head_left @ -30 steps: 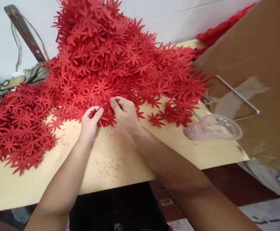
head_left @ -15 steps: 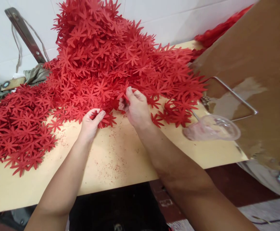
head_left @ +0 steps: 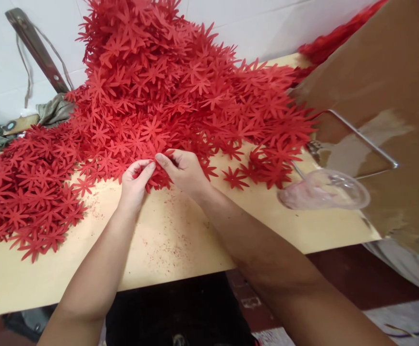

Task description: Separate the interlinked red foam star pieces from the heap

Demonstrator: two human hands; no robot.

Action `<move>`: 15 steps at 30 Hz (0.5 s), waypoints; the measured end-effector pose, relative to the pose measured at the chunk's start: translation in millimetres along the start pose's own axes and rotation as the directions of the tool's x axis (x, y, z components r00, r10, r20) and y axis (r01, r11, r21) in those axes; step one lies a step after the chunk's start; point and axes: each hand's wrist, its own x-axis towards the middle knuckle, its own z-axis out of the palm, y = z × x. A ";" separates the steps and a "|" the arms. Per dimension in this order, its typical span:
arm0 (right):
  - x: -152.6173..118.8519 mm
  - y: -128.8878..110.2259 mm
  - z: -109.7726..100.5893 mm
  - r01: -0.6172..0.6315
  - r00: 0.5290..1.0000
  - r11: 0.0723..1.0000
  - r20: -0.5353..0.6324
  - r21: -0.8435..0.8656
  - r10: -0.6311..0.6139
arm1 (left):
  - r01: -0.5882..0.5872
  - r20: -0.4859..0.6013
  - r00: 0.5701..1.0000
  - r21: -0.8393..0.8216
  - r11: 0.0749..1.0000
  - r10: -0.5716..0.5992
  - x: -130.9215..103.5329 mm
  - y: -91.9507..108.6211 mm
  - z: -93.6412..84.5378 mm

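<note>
My left hand (head_left: pixel 132 185) pinches a red petal-shaped cutout (head_left: pixel 154 181) between thumb and fingers, at the front of the heap. Close against it, my right hand (head_left: pixel 187 174) is also closed in a pinch, its thumb tip beside my left thumb. The right fingers seem to hold part of the same red cutout, though the fingers hide much of it. Behind both hands rises a tall heap of red flower-shaped cutouts (head_left: pixel 148 81), each with several narrow petals.
More red cutouts (head_left: pixel 22 192) spread over the left of the pale table (head_left: pixel 169 259). To the right, a clear plastic cup (head_left: pixel 325 192) lies on its side by a large brown cardboard sheet (head_left: pixel 375 120) with a metal wire. A metal bar (head_left: pixel 38 50) leans against the tiled wall.
My right hand has moved left and slightly down from the heap to meet my left hand. The left hand has stayed nearly in place. The view has shifted slightly.
</note>
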 end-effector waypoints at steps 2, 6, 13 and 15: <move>-0.4 1.2 -0.4 0.010 1.000 0.999 -0.017 -0.032 -0.010 | 0.001 -0.006 1.000 0.012 1.000 -0.001 0.4 0.5 0.0; -0.7 0.2 1.0 0.005 0.999 0.999 -0.041 0.042 -0.004 | 0.002 -0.010 1.000 0.000 1.000 -0.002 0.3 0.0 1.2; 13.4 11.7 -14.4 -0.054 0.973 0.978 -0.208 0.202 0.096 | 0.027 0.000 1.000 -0.081 0.996 -0.027 0.0 3.3 0.7; 23.8 27.5 -30.7 -0.047 0.924 0.980 -0.364 0.192 0.115 | 0.030 -0.013 0.999 -0.065 0.997 -0.031 1.1 5.5 -0.4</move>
